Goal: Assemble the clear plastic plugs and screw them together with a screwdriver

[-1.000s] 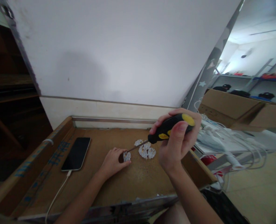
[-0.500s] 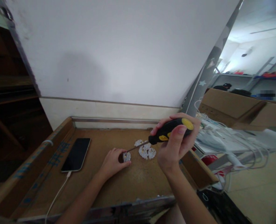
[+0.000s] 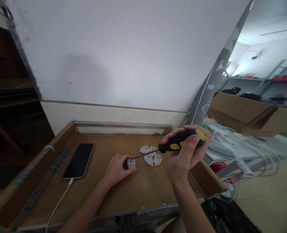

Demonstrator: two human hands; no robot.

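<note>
My left hand (image 3: 118,168) pinches a small round whitish piece with yellowish metal bits (image 3: 131,163) against the cardboard, thumb at the near side and fingers at the far side. In my right hand (image 3: 187,153) is a black and yellow screwdriver (image 3: 179,141), gripped by its handle and tilted. Its thin shaft slopes down to the left, and the tip meets the upper edge of the small piece, beside my left fingertips. Several similar whitish pieces (image 3: 153,159) lie in a cluster just right of the held one, partly behind the shaft.
A cardboard tray (image 3: 85,197) with raised sides forms the work surface. At its left lies a black phone (image 3: 79,160) with a white cable (image 3: 58,204). A pale wall (image 3: 124,64) stands behind. To the right are tangled white cables (image 3: 238,149) and a large cardboard box (image 3: 242,110).
My right hand has moved slightly right and lower, so the screwdriver lies at a flatter angle. Its tip stays at the small piece. My left hand is almost unmoved.
</note>
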